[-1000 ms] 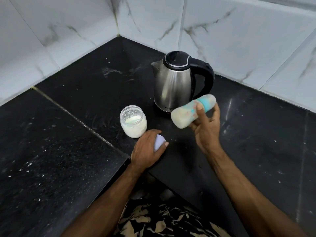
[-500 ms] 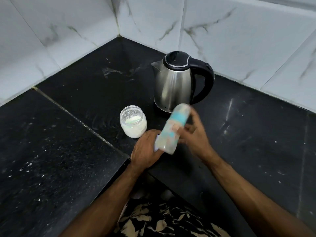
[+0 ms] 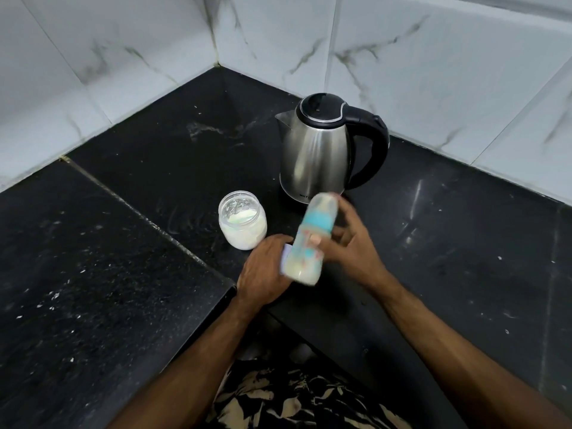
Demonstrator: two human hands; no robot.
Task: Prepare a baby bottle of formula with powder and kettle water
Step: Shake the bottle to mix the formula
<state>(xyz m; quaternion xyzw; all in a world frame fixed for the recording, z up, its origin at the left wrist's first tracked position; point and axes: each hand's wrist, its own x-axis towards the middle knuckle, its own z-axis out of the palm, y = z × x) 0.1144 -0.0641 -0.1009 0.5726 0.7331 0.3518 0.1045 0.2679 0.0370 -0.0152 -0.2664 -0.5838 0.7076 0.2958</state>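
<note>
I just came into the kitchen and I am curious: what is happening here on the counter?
A person is making baby formula. The right hand holds the baby bottle, tilted and blurred, with pale milky liquid inside. The left hand rests on the black counter over a small pale lid. An open jar of white powder and a steel kettle stand behind.

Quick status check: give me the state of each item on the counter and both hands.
Baby bottle: held tilted above the counter, milky liquid inside, motion-blurred.
Kettle: upright, lid shut.
Powder jar: upright, uncovered, partly full.
Right hand: gripping the bottle.
Left hand: resting over a pale lid.
</note>
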